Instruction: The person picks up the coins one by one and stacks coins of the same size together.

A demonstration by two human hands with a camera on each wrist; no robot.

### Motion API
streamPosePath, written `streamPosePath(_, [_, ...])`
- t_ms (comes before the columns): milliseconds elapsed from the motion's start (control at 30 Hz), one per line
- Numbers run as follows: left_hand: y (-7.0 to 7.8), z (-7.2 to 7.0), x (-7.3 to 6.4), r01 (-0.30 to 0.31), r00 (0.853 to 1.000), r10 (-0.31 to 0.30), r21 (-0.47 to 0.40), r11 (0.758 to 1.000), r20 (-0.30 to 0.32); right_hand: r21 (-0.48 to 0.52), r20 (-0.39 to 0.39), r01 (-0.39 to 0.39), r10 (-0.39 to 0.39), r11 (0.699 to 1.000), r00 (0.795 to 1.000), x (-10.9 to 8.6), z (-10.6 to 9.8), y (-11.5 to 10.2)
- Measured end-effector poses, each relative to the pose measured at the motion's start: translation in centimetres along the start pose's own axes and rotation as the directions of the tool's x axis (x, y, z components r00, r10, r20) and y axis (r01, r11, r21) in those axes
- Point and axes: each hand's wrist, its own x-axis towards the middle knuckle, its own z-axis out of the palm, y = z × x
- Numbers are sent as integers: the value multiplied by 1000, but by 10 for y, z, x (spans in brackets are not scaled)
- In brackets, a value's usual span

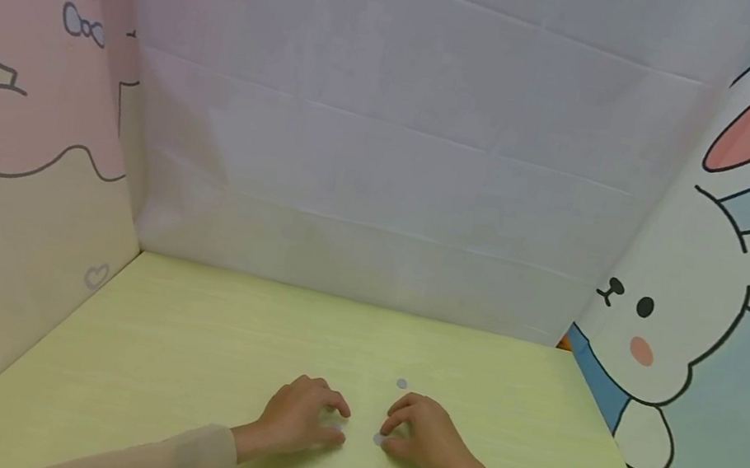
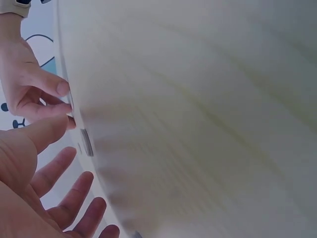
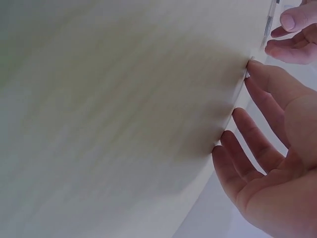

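Note:
Two small flat grey discs lie between my hands on the tabletop. My left hand point(image 1: 300, 419) has its fingers spread, with the left disc point(image 1: 335, 428) in the gap between thumb and index finger. In the left wrist view that disc point(image 2: 86, 142) lies flat, just off the fingertips. My right hand point(image 1: 427, 437) rests its fingertips on the table. Its thumb and index finger pinch the edge of the right disc point(image 1: 379, 439); in the right wrist view only a bright sliver of this disc point(image 3: 247, 75) shows between the two tips.
A third small grey disc point(image 1: 402, 384) lies farther back, beyond the right hand. The pale yellow-green table point(image 1: 216, 323) is enclosed by a white cloth point(image 1: 391, 145) behind and by cartoon-printed walls on the left point(image 1: 0, 268) and right point(image 1: 746, 433).

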Motion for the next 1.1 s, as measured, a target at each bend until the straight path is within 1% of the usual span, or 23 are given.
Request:
streamPosePath(233, [12,5,5,9,999,-8,-19,1000,37,82,-11,-26,27,996,1000,-2,1,2])
streamPosePath(400, [17,9,6,27,999,-26,-25,999,47,91,-16,-24,26,996,1000,-2,3,4])
streamPosePath(567, [20,13,8,28,999,-27,-24,999,36,90,-18,-26,28,996,999,-1,4,5])
streamPosePath(800, [20,23,14,10,1000,-10,26,1000,9,91,-16,-14,16,996,1000,-1,3,6])
streamPosePath(1100, [28,26,21,6,1000,-6,55,998,0,106,-22,-20,23,994,999,-1,3,6])
